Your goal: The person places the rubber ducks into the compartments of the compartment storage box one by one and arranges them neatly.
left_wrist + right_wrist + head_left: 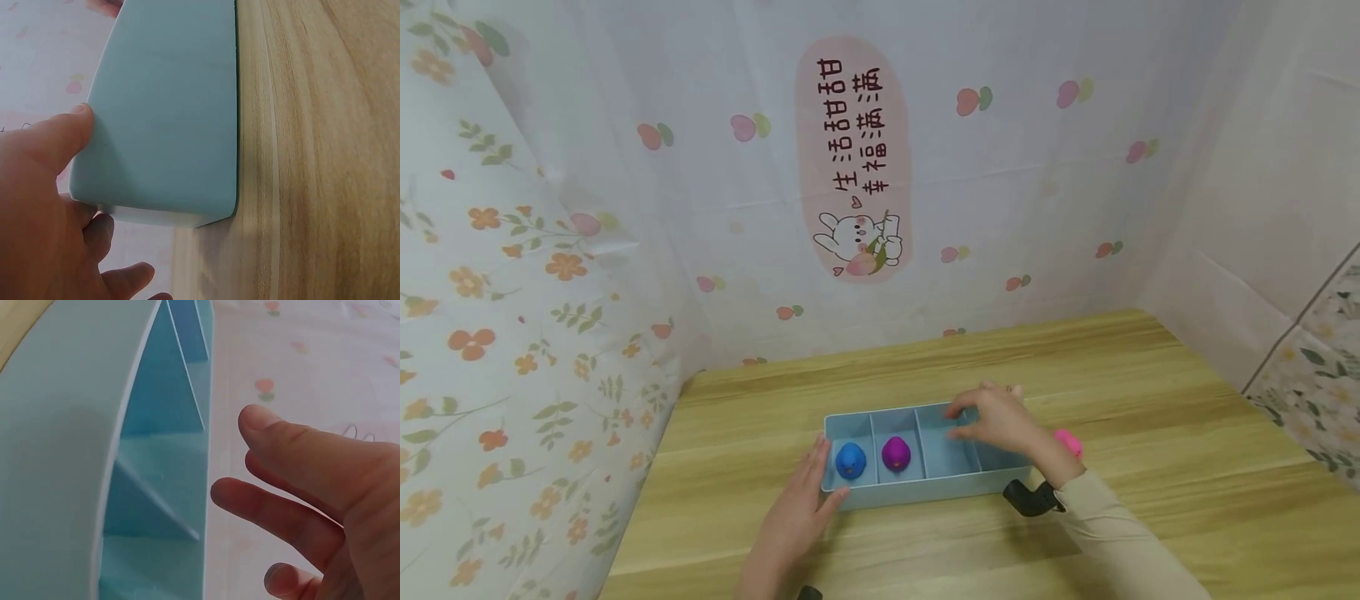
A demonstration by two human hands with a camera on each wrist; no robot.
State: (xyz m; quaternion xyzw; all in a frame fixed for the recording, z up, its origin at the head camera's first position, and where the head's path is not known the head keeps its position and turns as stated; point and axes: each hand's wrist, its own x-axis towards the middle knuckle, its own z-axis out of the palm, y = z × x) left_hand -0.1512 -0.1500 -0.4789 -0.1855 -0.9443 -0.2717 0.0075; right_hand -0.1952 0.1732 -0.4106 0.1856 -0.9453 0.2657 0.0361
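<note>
A light blue box (917, 492) with a row of compartments lies on the table. A blue rubber duck toy (851, 460) sits in its leftmost compartment, and a purple duck toy (896, 454) in the one beside it. My left hand (801, 500) rests against the box's left end, fingers along the end wall; in the left wrist view its thumb (72, 134) touches the rim near the corner. Above the third compartment is my right hand (996, 419), thumb and fingers apart, nothing between them. A pink toy (1068, 443), partly hidden by the right arm, lies right of the box.
The wood-grain table (1150, 433) extends around the box on all sides. Behind it hangs a printed curtain (1037, 208), with a floral curtain (535, 292) on the left. A black wrist strap mount (1030, 498) is near the box's front right corner.
</note>
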